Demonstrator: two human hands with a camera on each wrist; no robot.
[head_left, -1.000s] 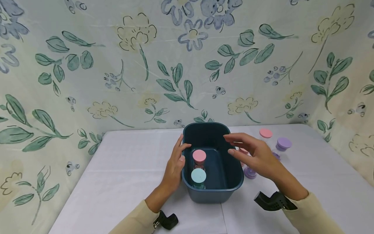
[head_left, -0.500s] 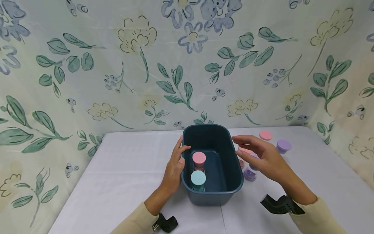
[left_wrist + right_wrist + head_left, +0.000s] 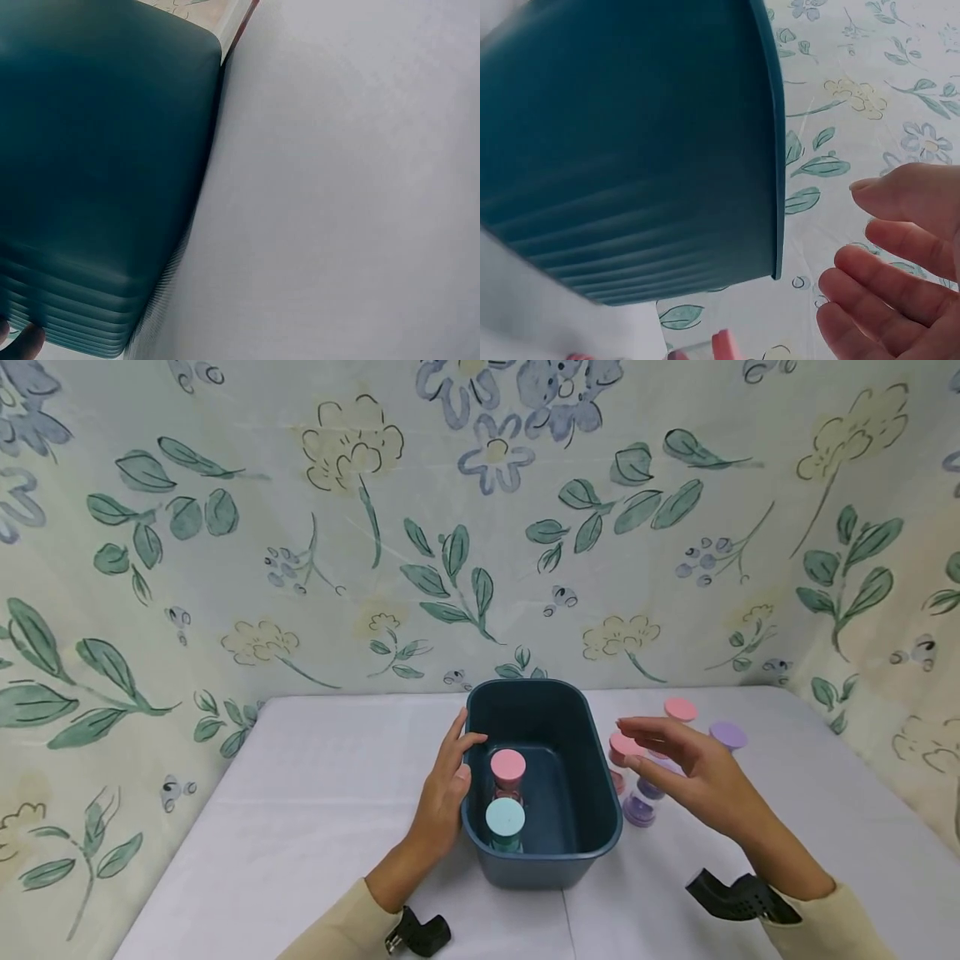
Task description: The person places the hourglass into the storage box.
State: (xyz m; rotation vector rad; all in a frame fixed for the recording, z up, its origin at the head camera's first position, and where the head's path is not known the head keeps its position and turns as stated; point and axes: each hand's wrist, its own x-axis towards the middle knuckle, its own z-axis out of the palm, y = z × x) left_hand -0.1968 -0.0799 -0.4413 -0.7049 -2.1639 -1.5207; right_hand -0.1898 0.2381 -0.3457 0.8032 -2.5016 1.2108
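Note:
A dark blue-green plastic bin (image 3: 543,868) stands on the white-covered table. My left hand (image 3: 442,793) holds its left rim, one finger bent over the edge; two fingertips (image 3: 26,341) show near the rim in the left wrist view. Inside the bin's left side stand a small jar with a pink lid (image 3: 507,766) and one with a light blue lid (image 3: 505,817). My right hand (image 3: 701,772) hovers right of the bin, fingers apart and holding nothing. Below and beyond it are small jars with pink lids (image 3: 624,747) and purple ones, including a purple jar (image 3: 639,810), partly hidden.
A pink-lidded jar (image 3: 680,708) and a purple-lidded jar (image 3: 727,735) stand farther back on the right. A flower-patterned cloth (image 3: 322,585) hangs behind the table (image 3: 300,827). Both wrists carry black cameras.
My right hand has moved right, from over the bin's right rim to above the jars beside it. The left hand stays at the bin's left rim.

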